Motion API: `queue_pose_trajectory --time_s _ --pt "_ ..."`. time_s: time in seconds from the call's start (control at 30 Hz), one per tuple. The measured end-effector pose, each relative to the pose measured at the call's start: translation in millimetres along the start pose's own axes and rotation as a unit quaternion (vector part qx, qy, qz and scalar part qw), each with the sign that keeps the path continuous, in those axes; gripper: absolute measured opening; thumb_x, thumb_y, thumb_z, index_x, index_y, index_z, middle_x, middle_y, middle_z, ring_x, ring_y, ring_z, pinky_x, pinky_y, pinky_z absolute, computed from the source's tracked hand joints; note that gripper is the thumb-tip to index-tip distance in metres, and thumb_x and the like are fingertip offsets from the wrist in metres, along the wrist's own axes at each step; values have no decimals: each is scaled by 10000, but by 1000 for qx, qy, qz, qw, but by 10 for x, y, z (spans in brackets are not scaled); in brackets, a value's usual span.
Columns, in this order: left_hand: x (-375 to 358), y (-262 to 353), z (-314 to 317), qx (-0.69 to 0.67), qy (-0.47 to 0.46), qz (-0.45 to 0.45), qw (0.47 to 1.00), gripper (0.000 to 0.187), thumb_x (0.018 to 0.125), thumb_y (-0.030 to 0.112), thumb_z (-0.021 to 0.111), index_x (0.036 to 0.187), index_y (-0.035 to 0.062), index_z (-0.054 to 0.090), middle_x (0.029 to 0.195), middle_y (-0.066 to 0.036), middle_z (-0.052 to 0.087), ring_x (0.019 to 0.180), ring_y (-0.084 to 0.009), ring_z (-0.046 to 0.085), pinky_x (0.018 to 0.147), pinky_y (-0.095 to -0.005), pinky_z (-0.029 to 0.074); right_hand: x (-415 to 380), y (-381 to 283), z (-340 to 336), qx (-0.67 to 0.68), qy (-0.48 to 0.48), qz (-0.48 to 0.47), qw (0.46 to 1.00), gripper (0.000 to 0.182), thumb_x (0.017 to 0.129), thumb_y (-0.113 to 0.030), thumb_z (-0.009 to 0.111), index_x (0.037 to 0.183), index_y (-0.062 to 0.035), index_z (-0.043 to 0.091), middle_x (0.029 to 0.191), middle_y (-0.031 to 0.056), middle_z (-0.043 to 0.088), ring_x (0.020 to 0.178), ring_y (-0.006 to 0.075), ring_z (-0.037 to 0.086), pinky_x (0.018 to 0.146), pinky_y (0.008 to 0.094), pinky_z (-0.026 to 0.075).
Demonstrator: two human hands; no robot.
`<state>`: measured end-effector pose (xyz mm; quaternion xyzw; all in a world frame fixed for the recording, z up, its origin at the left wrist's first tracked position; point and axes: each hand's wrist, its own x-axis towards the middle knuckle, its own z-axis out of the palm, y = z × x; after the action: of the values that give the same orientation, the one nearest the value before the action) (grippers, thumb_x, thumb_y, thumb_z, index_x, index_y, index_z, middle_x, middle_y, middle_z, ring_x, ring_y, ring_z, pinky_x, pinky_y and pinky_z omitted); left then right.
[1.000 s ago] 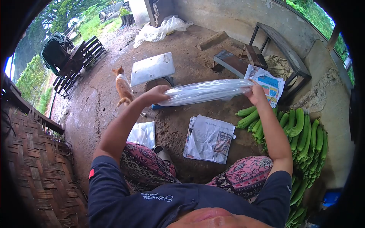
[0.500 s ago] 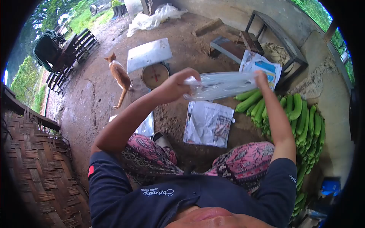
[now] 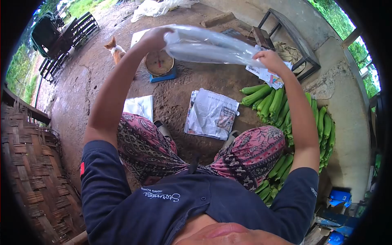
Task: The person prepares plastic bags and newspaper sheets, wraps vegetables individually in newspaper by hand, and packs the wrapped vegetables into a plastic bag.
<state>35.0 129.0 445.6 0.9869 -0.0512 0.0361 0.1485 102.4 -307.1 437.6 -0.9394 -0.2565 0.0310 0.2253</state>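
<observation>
A clear plastic bag (image 3: 210, 45) stretches between my two raised hands. At its left end, my left hand (image 3: 157, 39) is closed on the plastic. My right hand (image 3: 269, 61) pinches the other end. Below the bag, a stack of newspaper sheets (image 3: 212, 114) lies on the ground in front of my knees. Long green gourds (image 3: 281, 104) are piled to my right, partly behind my right forearm. A dial scale (image 3: 159, 63) stands beyond my left forearm, its pan partly hidden by my left hand.
An orange and white cat (image 3: 115, 50) is beside the scale. White plastic sheets (image 3: 141, 107) lie by my left knee. More printed paper (image 3: 271, 77) rests near the gourds. A bench (image 3: 296, 38) stands along the wall, and a woven bamboo panel (image 3: 36, 175) is at the left.
Both hands have risen farther out with the bag, the left one moving farther left. The bag is stretched wider. The camera view has shifted, and the cat's head has turned.
</observation>
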Motion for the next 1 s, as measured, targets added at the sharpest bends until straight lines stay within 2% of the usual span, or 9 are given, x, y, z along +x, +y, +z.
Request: queue_pose_trajectory --time_s 0.03,0.13,0.27,0.4,0.47,0.53,0.67,0.8,1.0 --pt "4 231 -139 61 68 18 996 485 746 72 608 1227 120 573 1144 -183 623 1043 -310 609 871 -397 497 152 275 16 -96 55 -74 991 263 790 -58 533 988 -19 702 779 129 676 729 222 657 724 341 519" --pt "268 559 -689 133 226 -100 960 348 759 100 594 1101 41 620 1071 -142 661 914 -307 653 769 -385 540 419 -7 -679 -331 185 157 912 215 819 -111 586 999 -24 662 927 202 670 861 301 663 794 399 511" --pt "380 317 -212 190 221 -12 956 288 784 106 578 1060 40 629 1012 -140 676 867 -296 666 714 -384 552 311 137 -744 -308 440 4 844 195 860 -116 535 978 -21 659 913 193 675 825 303 650 749 421 504" --pt "251 151 1115 129 79 52 987 289 803 79 579 1086 82 636 1130 -153 638 859 -280 686 702 -381 571 302 1113 580 -29 -77 110 990 313 813 -112 542 1084 -119 697 967 201 683 776 284 656 738 405 513" --pt "187 94 1845 135 -33 37 990 375 776 29 560 1137 97 635 1429 -110 430 923 -312 676 763 -399 560 163 994 898 -224 -13 71 972 333 862 -19 474 1081 -116 706 968 160 696 850 236 675 800 367 524" --pt "163 -48 2301 65 17 11 998 374 764 24 558 1114 111 657 1421 -99 439 929 -350 657 797 -433 536 247 733 843 2 29 122 992 303 854 -3 496 1076 -59 694 944 126 696 864 197 670 804 333 522" --pt "148 -333 2540 15 44 -89 995 278 795 113 588 1050 153 690 1283 -133 545 890 -340 669 781 -435 539 74 -126 441 599 -164 -31 783 203 806 -12 512 945 20 657 893 107 669 786 166 640 777 285 511" --pt "294 -747 2887 -43 -1 -243 969 251 773 162 613 989 200 733 1084 -131 625 839 -344 668 773 -426 538 70 -391 638 307 -285 4 908 232 752 -28 553 927 8 701 865 92 689 786 161 650 763 277 508" --pt "666 -429 3014 -50 64 -82 993 270 794 96 566 950 222 747 1030 -154 606 905 -338 650 813 -426 525 823 1522 1725 -197 -50 83 976 289 773 -85 564 1021 -80 712 1066 190 649 946 380 631 847 453 495"
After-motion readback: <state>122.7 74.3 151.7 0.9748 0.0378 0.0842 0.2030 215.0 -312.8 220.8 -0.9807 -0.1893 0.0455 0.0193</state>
